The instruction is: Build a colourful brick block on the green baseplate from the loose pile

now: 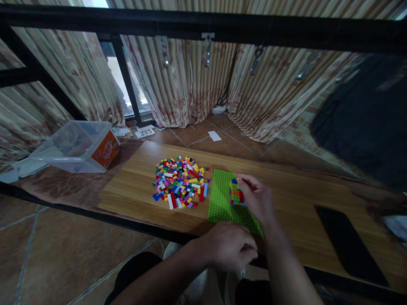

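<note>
A green studded baseplate lies on the wooden table board, turned slightly. On it sits a small build of coloured building bricks, with orange, green, red and blue showing. My right hand reaches over the build from the right, fingers pinched at its upper edge, and covers its right side. Any single brick between those fingertips is too small to make out. My left hand is at the near edge of the table, just below the baseplate, its fingers curled inward. What lies inside that curl is hidden.
A wide heap of loose coloured bricks lies left of the baseplate. A clear plastic bin with an orange label stands farther left. To the right is a flat black slab. A dark metal bar crosses above, before striped curtains.
</note>
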`<state>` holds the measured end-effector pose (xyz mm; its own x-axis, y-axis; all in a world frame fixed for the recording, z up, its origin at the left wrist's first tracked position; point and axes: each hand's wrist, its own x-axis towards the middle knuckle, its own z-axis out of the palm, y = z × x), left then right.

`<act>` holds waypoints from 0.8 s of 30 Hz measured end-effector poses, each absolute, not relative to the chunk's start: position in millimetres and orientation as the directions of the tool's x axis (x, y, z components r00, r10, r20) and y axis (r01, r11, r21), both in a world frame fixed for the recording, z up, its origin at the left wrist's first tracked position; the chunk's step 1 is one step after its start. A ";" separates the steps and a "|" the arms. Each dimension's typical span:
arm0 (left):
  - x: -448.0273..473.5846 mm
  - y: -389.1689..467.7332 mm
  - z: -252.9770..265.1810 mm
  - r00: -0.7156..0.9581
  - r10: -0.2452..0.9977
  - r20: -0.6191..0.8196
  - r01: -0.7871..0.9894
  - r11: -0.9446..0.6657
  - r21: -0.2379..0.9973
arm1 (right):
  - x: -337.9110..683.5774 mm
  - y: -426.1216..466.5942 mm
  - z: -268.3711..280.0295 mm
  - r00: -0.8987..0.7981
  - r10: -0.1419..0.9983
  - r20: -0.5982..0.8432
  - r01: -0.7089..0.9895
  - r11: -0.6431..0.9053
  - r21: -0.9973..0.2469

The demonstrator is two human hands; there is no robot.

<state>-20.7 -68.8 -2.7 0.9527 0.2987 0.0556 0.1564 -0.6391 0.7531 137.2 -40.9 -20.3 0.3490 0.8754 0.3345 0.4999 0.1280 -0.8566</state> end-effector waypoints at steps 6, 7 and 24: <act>-23.0 -45.5 -1.9 0.726 0.685 0.061 0.412 -0.504 0.759 | 174.4 -49.9 -25.4 0.307 0.898 0.315 0.584 0.084 -0.807; -22.8 -43.8 -2.5 0.702 0.710 0.052 0.441 -0.491 0.751 | 175.5 -51.2 -26.3 0.288 0.910 0.299 0.591 0.077 -0.803; -20.3 -45.9 -10.9 0.717 0.695 0.055 0.464 -0.535 0.706 | 167.2 -50.7 -28.4 0.219 0.937 0.273 0.718 0.036 -0.695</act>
